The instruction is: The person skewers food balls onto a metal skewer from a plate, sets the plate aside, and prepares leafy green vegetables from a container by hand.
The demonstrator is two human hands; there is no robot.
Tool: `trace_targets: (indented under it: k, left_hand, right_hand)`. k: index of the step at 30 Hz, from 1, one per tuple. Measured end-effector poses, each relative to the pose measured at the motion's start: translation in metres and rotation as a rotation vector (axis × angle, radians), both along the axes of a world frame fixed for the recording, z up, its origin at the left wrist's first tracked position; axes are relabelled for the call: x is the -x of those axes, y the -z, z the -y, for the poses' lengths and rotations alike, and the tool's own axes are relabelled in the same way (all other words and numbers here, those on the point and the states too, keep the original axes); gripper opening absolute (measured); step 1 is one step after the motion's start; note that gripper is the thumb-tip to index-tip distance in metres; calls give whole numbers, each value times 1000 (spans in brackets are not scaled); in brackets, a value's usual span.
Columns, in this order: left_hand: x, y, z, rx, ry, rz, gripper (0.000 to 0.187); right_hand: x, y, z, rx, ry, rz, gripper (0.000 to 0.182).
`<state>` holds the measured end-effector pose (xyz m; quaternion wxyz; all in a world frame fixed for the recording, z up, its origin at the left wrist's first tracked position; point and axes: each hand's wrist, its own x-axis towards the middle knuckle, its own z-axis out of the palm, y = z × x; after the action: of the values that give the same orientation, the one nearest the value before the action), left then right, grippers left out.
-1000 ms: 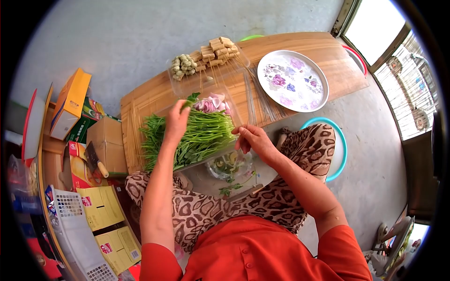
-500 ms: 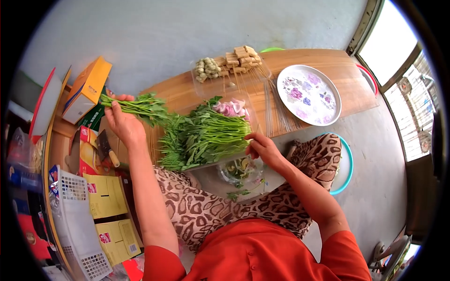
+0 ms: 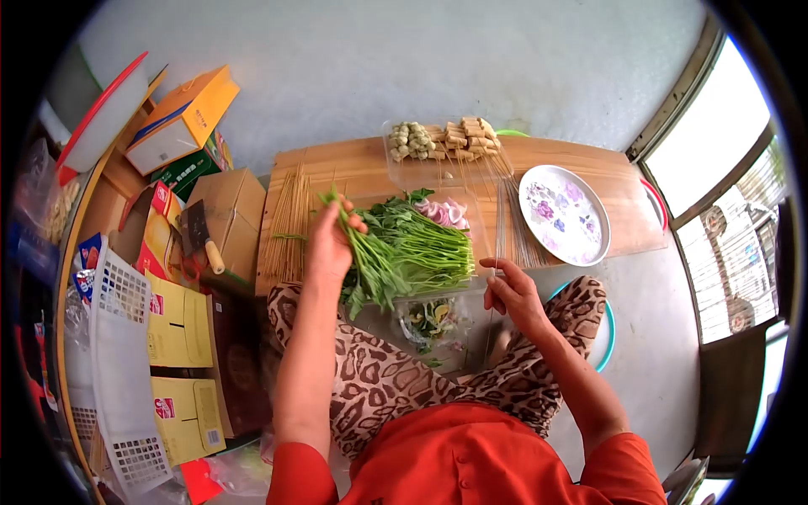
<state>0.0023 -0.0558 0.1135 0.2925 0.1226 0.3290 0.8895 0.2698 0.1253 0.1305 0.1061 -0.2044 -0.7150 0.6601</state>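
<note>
My left hand [image 3: 330, 246] is closed round a bunch of leafy green vegetables [image 3: 370, 265], whose leaves hang down toward my lap. Beside it, a pile of similar greens [image 3: 433, 248] lies with stems to the right in a clear plastic tray [image 3: 483, 220], along with pink rolled slices [image 3: 444, 212]. To the right of the stem ends, my right hand [image 3: 515, 295] pinches a thin skewer [image 3: 489, 332] that points down toward my lap. Below the tray, a clear bag or bowl [image 3: 438, 318] contains leafy scraps.
Bare skewers [image 3: 288, 219] lie on the wooden table [image 3: 337, 160] at left. A flowered plate [image 3: 564, 215] and another tray of skewered food [image 3: 446, 143] stand farther back. A cleaver [image 3: 202, 236] rests by a cardboard box [image 3: 231, 210]; a blue-rimmed basin [image 3: 608, 337] sits at right.
My left hand has moved right with its bunch, which has swung from pointing right to hanging down beside the pile. My right hand has moved away from the stem ends. The view has shifted.
</note>
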Motion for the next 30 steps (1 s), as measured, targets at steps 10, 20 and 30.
trace_targets:
  k: [10,20,30]
  left_hand:
    - [-25,24,-9,119,111,-37,15]
    - [-43,20,-15,181,233,-2,20]
    - [-53,21,-16,249,364,21,20]
  right_hand:
    - [43,-45,34,-215,28,-293,27]
    - [42,-28,43,-5,-153,48,30]
    - [51,-20,47,-40,-116,8,26]
